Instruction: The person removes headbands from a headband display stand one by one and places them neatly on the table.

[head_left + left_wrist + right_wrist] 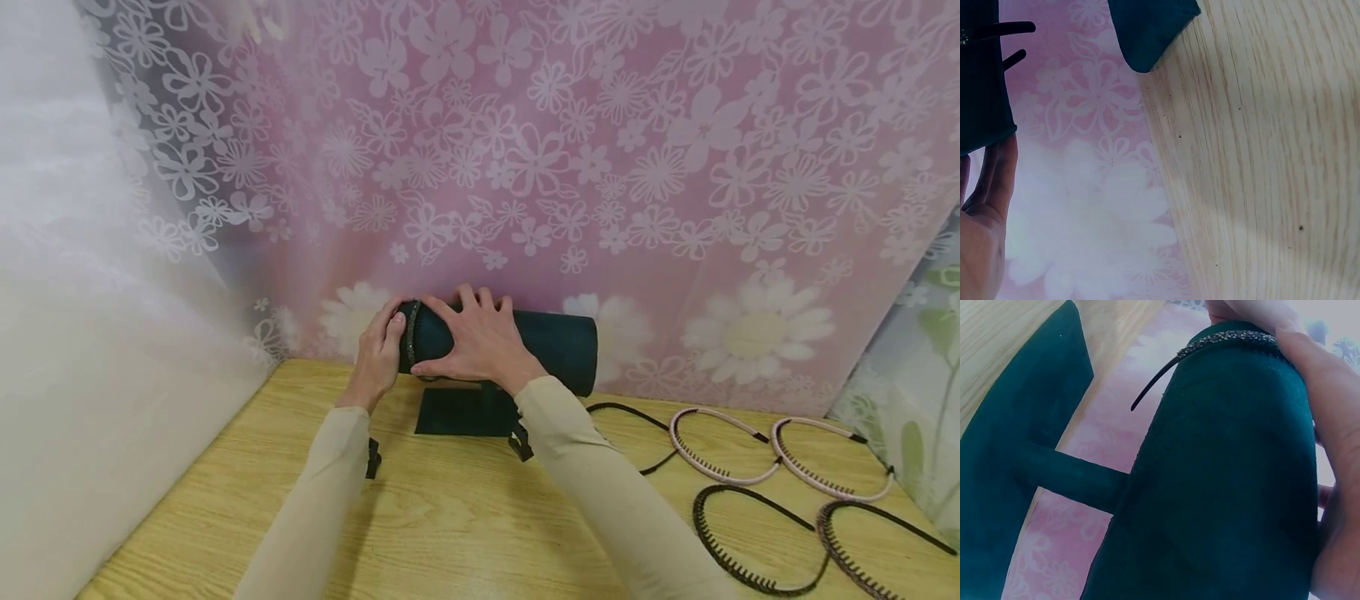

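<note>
A dark green velvet headband display stand (562,350) stands near the back of the table, its padded roll lying level on a short post. Around the roll's left end sits a dark, sparkly headband (412,333), its stones clearer in the right wrist view (1229,339). My left hand (377,354) holds that end of the roll, thumb in front beside the headband. My right hand (480,342) spans the roll just right of the headband, fingers bent over the top and thumb low at the front. In the left wrist view, the headband's dark tips (1016,28) stick out past the roll.
Several toothed headbands lie at the table's right side: pink ones (723,477) behind, dark ones (738,575) in front. The stand's flat base (461,412) rests on the wood-grain table (450,517). A pink flowered curtain (525,167) hangs right behind the stand.
</note>
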`<state>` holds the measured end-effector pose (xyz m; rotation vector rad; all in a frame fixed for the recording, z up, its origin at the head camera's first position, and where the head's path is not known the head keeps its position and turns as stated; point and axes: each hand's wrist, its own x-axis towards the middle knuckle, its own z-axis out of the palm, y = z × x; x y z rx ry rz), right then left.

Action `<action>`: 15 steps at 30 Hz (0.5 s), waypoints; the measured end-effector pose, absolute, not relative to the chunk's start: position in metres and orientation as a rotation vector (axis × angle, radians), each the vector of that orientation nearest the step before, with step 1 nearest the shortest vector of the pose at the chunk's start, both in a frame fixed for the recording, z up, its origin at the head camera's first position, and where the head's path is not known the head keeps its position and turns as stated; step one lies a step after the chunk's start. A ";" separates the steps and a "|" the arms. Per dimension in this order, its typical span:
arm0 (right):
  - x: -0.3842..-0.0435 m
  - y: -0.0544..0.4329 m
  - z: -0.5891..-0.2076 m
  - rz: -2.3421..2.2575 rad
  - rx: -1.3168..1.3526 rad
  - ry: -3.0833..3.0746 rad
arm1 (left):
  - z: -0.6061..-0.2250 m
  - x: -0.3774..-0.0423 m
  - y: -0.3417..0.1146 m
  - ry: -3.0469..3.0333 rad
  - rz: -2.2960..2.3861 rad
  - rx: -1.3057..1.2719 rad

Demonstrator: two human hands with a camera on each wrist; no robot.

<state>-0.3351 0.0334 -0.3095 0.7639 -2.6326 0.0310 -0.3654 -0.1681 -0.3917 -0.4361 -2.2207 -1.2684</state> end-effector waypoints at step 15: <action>-0.337 0.025 -0.315 -0.028 0.664 -2.599 | -0.392 -0.367 -0.168 -2.210 -1.270 -0.446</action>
